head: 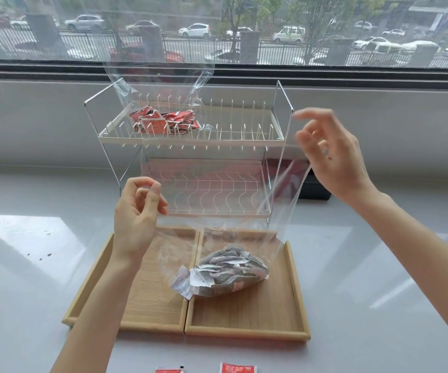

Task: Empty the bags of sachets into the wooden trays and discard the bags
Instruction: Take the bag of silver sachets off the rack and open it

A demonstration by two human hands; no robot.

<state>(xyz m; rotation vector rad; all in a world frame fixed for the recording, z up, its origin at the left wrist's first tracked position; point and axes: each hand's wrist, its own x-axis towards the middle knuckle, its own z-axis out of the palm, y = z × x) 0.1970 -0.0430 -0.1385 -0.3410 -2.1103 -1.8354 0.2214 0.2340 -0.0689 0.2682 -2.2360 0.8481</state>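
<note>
A clear plastic bag [217,200] hangs open between my hands above two wooden trays. My left hand [136,214] pinches its left rim with thumb and fingers. My right hand [330,154] pinches the right rim higher up. Grey sachets [228,270] fill the bag's bottom, which rests over the right tray [295,289] and the divide to the left tray [147,300]. A second clear bag [161,84] with red sachets [163,121] stands on the top shelf of a white wire rack [276,122].
The rack stands behind the trays on a white counter [29,265] under a window. Two red sachets [237,368] lie at the counter's near edge. A dark box [314,188] sits behind the rack's right side.
</note>
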